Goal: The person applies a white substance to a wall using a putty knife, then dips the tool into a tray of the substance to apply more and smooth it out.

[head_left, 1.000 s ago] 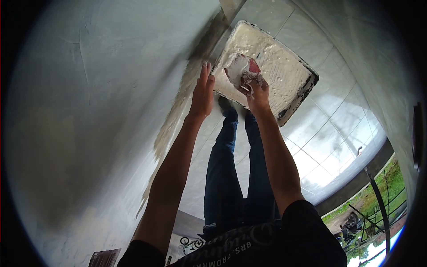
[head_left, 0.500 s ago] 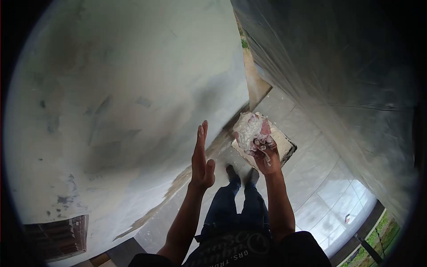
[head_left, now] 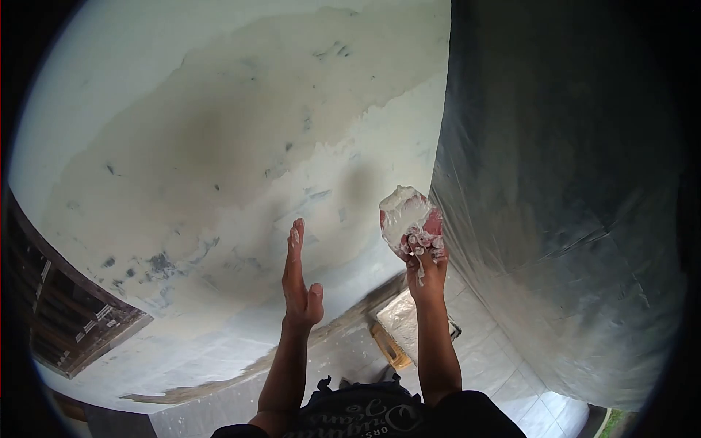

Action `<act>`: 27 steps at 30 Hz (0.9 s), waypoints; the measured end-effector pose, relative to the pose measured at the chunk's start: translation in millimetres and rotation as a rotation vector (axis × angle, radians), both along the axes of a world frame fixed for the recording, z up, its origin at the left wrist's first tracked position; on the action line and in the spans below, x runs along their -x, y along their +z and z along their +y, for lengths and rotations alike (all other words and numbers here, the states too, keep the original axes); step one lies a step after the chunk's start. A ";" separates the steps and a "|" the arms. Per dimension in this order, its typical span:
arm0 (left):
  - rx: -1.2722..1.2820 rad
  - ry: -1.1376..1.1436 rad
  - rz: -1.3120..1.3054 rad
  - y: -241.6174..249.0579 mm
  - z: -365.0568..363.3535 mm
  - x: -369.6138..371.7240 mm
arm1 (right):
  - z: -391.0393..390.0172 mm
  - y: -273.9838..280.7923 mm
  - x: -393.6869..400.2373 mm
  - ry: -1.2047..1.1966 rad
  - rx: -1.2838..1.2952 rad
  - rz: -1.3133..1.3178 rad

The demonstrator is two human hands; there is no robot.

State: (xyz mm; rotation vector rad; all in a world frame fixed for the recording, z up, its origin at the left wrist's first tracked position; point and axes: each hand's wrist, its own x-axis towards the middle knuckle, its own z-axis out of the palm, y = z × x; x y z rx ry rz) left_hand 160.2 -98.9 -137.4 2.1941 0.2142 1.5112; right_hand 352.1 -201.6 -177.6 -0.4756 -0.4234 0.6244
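Observation:
My right hand grips a flat reddish piece thickly coated with white paste. Its exact kind is hidden under the paste, which also clings to my fingers and hangs in a strand below them. To the left, my left hand is raised edge-on with fingers stretched out and thumb apart, holding nothing. White smears mark its fingertips. Both hands are in front of a pale wall with a large damp-looking beige patch and dark marks.
Below my right forearm, a paste-covered container with a yellowish side stands on the grey tiled floor. Translucent plastic sheeting hangs along the right. A dark slatted opening is set into the wall at lower left.
My view has tilted up toward the wall. The coated piece in my right hand has lifted away from above the container. My left hand stays raised and open.

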 end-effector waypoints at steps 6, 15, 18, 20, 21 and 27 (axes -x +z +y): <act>-0.066 0.008 0.009 20.5 16.1 15.9 | 34.1 48.1 4.6 -0.566 0.229 -0.566; -0.108 0.023 -0.002 21.2 40.9 -13.6 | 103.3 88.9 -20.0 -1.205 0.159 -1.208; -0.099 0.006 -0.036 16.7 49.6 -23.9 | 130.9 98.1 -28.1 -1.242 0.161 -1.354; -0.092 0.014 -0.040 15.9 52.6 -23.9 | 144.4 90.2 -26.6 -1.174 0.287 -1.442; -0.089 0.017 -0.042 15.6 54.3 -23.5 | 149.3 87.1 -28.0 -1.105 0.414 -1.523; -0.131 -0.007 -0.044 8.8 64.4 -24.3 | 152.4 57.2 -33.9 -1.177 0.304 -1.682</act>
